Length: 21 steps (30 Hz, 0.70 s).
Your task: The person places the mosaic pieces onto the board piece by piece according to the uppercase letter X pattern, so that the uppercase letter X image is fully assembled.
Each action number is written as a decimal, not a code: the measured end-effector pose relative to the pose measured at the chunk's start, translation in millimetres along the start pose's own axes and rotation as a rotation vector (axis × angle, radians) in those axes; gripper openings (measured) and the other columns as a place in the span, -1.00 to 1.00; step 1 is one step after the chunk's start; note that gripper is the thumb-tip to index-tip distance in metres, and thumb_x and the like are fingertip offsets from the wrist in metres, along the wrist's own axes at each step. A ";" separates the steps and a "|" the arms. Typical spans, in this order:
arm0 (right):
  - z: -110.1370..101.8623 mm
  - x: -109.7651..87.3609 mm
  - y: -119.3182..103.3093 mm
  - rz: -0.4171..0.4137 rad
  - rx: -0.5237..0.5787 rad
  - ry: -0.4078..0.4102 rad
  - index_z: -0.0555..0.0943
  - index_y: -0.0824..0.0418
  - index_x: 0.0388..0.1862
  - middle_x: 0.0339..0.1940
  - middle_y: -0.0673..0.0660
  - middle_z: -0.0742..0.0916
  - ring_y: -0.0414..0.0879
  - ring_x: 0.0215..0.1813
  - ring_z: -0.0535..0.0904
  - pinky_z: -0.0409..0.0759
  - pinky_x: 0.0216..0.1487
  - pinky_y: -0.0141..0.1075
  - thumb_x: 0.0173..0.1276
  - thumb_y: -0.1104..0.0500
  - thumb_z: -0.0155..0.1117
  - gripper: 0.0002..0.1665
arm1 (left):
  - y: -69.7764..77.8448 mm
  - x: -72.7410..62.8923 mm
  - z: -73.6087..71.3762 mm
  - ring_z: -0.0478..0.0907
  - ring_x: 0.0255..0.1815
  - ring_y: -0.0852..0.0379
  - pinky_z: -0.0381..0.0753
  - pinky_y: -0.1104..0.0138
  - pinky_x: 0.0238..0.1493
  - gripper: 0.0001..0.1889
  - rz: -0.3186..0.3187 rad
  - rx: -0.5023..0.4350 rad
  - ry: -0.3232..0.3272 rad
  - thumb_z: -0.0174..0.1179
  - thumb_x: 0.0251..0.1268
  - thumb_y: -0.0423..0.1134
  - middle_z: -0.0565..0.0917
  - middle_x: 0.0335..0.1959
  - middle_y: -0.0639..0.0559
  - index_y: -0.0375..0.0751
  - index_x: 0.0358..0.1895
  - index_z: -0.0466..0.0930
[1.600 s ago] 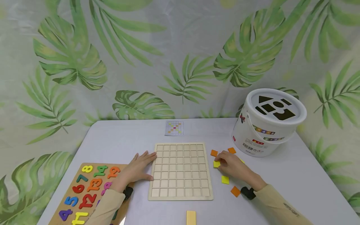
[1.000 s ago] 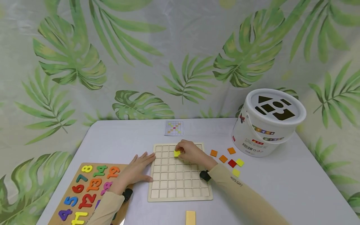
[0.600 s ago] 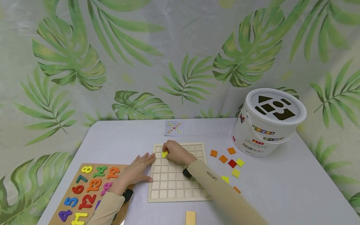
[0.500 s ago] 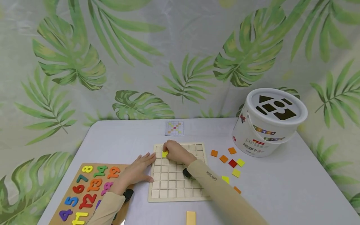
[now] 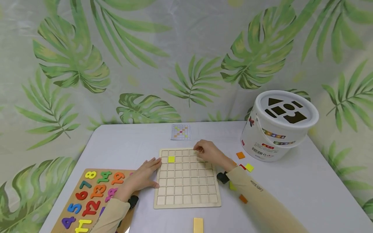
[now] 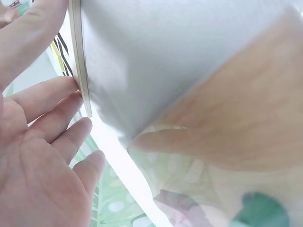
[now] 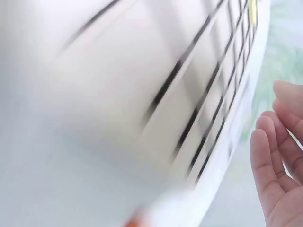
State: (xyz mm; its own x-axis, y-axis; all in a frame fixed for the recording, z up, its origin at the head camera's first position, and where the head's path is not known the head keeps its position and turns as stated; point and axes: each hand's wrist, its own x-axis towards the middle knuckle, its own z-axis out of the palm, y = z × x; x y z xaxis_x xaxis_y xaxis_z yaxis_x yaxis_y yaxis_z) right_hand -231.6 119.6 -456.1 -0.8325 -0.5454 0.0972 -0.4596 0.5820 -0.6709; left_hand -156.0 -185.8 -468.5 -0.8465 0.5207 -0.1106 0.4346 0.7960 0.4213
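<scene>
A wooden grid board (image 5: 186, 182) lies mid-table in the head view, with one yellow square tile (image 5: 171, 159) set in a cell of its second row. My left hand (image 5: 142, 176) rests spread along the board's left side; in the left wrist view, fingertips of that hand (image 6: 42, 156) touch the board's edge (image 6: 80, 61). Over the board's far right corner is my right hand (image 5: 211, 153), its fingers loosely bent. No tile shows between the fingers of the right hand (image 7: 279, 165) in the right wrist view, where the grid is blurred.
Right of the board lie loose tiles: orange (image 5: 240, 155), yellow (image 5: 249, 167) and others partly behind the right arm. A white shape-sorter bucket (image 5: 274, 136) stands beyond. A pattern card (image 5: 180, 132) lies behind the board, a number puzzle (image 5: 126, 174) left, a wooden block (image 5: 198, 225) in front.
My right hand carried a yellow tile from the right onto the board, let go of it in a second-row cell, and has moved back rightward. The left hand has stayed in place.
</scene>
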 end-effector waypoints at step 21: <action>-35.7 -63.0 58.8 0.176 -0.153 0.038 0.59 0.26 -0.27 -0.35 0.04 0.58 -0.07 -0.29 0.44 0.52 -0.21 -0.23 0.11 0.38 0.41 -0.79 | 0.6 -0.3 -0.3 0.01 0.46 -0.24 -0.06 -0.08 0.43 -0.07 0.011 0.017 0.001 0.46 -0.07 -0.14 0.17 0.45 -0.26 -0.50 0.37 0.22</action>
State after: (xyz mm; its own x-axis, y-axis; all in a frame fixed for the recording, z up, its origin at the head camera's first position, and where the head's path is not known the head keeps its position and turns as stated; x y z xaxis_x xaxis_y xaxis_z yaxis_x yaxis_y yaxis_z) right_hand -217.2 209.8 -475.5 -0.9136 -0.4062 0.0181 -0.3455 0.7521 -0.5612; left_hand -155.6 -185.6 -467.9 -0.8421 0.5290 -0.1053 0.4488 0.7955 0.4072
